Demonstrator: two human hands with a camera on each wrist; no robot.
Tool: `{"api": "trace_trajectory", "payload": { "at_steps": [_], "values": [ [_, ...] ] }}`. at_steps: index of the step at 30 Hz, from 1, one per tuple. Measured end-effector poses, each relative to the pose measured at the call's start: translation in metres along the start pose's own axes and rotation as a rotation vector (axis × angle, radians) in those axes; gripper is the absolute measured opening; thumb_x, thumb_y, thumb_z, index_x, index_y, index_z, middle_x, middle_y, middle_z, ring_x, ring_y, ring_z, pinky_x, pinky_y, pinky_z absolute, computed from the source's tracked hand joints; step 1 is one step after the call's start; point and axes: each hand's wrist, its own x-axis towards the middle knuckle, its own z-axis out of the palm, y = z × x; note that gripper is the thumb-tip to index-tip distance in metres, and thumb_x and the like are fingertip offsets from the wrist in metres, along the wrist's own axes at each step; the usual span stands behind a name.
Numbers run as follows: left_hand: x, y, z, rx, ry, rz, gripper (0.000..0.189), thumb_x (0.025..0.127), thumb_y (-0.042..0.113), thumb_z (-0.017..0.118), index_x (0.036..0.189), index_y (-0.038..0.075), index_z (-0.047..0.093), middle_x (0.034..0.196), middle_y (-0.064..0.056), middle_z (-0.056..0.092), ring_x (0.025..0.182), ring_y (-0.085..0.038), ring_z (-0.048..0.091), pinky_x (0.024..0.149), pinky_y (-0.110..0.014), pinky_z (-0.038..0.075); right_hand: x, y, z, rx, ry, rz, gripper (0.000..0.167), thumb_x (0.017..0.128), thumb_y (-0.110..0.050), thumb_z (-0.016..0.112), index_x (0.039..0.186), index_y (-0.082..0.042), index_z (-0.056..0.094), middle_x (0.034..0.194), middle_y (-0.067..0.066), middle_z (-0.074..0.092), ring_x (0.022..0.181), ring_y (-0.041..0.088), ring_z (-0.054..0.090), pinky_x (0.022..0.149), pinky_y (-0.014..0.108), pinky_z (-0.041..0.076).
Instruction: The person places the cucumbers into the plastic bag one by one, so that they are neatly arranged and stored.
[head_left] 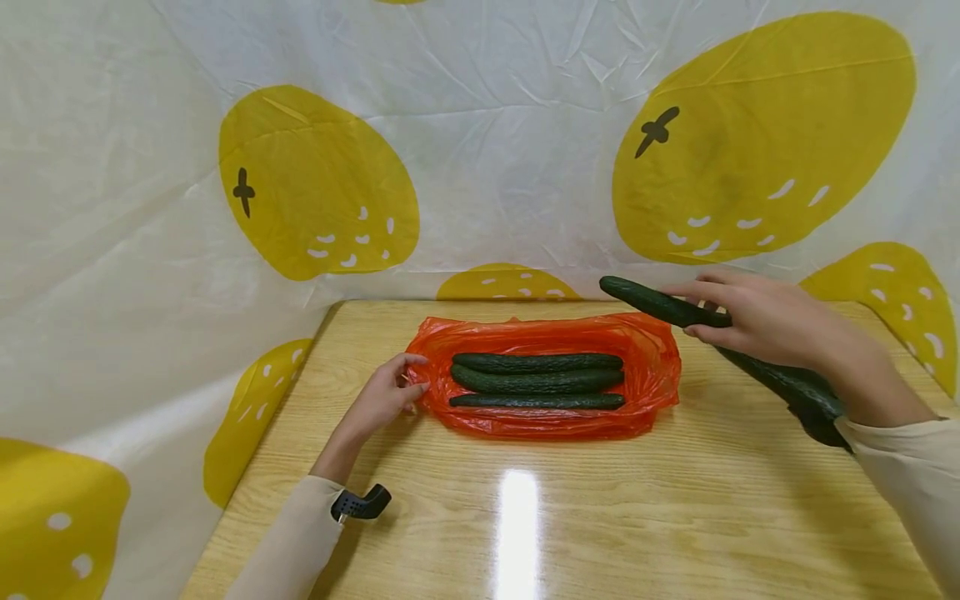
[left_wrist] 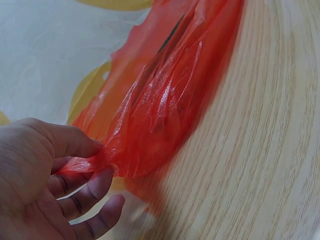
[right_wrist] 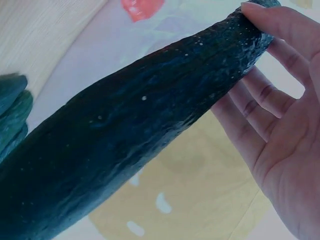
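Note:
A thin red plastic bag (head_left: pixel 525 427), spread wide, lies on the wooden table with three dark green cucumbers (head_left: pixel 537 382) side by side in it. At its left end my left hand (head_left: pixel 382 396) pinches a gathered corner between thumb and fingers; the left wrist view shows the pinched red plastic (left_wrist: pixel 95 162) close up. My right hand (head_left: pixel 780 321) grips another cucumber (head_left: pixel 645 302) above the table, right of the bag, with one tip pointing left over the bag's far right corner. In the right wrist view thumb and fingers hold this cucumber (right_wrist: pixel 150 105) near one end.
More dark green cucumbers (head_left: pixel 780 383) lie on the table under my right forearm, partly hidden by it. A white sheet with yellow lemon prints (head_left: pixel 510 192) hangs behind and left of the table (head_left: pixel 420 517). A black wrist device (head_left: pixel 362 503) sticks out from my left sleeve.

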Motion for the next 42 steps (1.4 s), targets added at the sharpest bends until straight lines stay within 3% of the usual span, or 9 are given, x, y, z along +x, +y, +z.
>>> {"api": "trace_trajectory", "payload": {
  "at_steps": [3, 6, 10, 16, 28, 42],
  "values": [
    [-0.002, 0.005, -0.001, 0.002, -0.011, 0.001, 0.043, 0.095, 0.002, 0.068, 0.136, -0.001, 0.055, 0.094, -0.015, 0.054, 0.075, -0.038, 0.058, 0.059, -0.040, 0.056, 0.009, -0.006, 0.001, 0.005, 0.002, -0.042, 0.061, 0.084, -0.021, 0.084, 0.140, -0.025, 0.061, 0.105, -0.004, 0.061, 0.082, 0.012, 0.054, 0.066, 0.037, 0.048],
    [-0.002, 0.004, -0.001, 0.002, -0.009, -0.004, 0.043, 0.096, 0.003, 0.067, 0.136, -0.001, 0.055, 0.096, -0.015, 0.054, 0.075, -0.037, 0.057, 0.059, -0.040, 0.056, 0.016, -0.012, 0.001, 0.004, 0.004, -0.082, 0.062, 0.084, -0.022, 0.084, 0.141, -0.027, 0.060, 0.104, -0.008, 0.060, 0.078, 0.007, 0.054, 0.064, 0.033, 0.048],
    [0.000, -0.001, -0.001, 0.001, -0.005, 0.000, 0.041, 0.095, 0.005, 0.069, 0.135, 0.002, 0.056, 0.096, -0.014, 0.054, 0.072, -0.027, 0.057, 0.058, -0.036, 0.056, 0.024, -0.019, 0.000, 0.014, 0.011, -0.115, 0.061, 0.085, -0.020, 0.083, 0.141, -0.030, 0.059, 0.105, -0.012, 0.057, 0.074, 0.003, 0.051, 0.060, 0.027, 0.044],
    [0.000, -0.001, 0.000, -0.009, -0.012, -0.005, 0.041, 0.095, 0.003, 0.068, 0.135, 0.003, 0.057, 0.095, -0.014, 0.053, 0.070, -0.026, 0.057, 0.059, -0.037, 0.057, 0.034, -0.030, -0.004, 0.043, 0.034, -0.167, 0.062, 0.085, -0.022, 0.083, 0.141, -0.034, 0.059, 0.110, -0.015, 0.056, 0.070, 0.000, 0.049, 0.058, 0.023, 0.043],
    [0.000, 0.001, 0.001, 0.009, -0.010, -0.001, 0.040, 0.095, 0.003, 0.068, 0.134, 0.003, 0.057, 0.096, -0.014, 0.053, 0.073, -0.026, 0.056, 0.060, -0.037, 0.057, 0.055, -0.051, -0.010, 0.121, 0.054, -0.306, 0.060, 0.086, -0.014, 0.082, 0.141, -0.028, 0.061, 0.116, -0.007, 0.058, 0.078, 0.005, 0.052, 0.066, 0.028, 0.047],
    [-0.001, 0.004, 0.000, 0.023, -0.009, -0.011, 0.040, 0.095, 0.003, 0.068, 0.134, 0.005, 0.057, 0.095, -0.012, 0.052, 0.071, -0.024, 0.055, 0.059, -0.036, 0.057, 0.082, -0.080, -0.005, 0.173, 0.063, -0.373, 0.054, 0.089, -0.018, 0.079, 0.139, -0.029, 0.062, 0.117, -0.006, 0.059, 0.089, 0.011, 0.054, 0.070, 0.029, 0.049]
  ]
}}
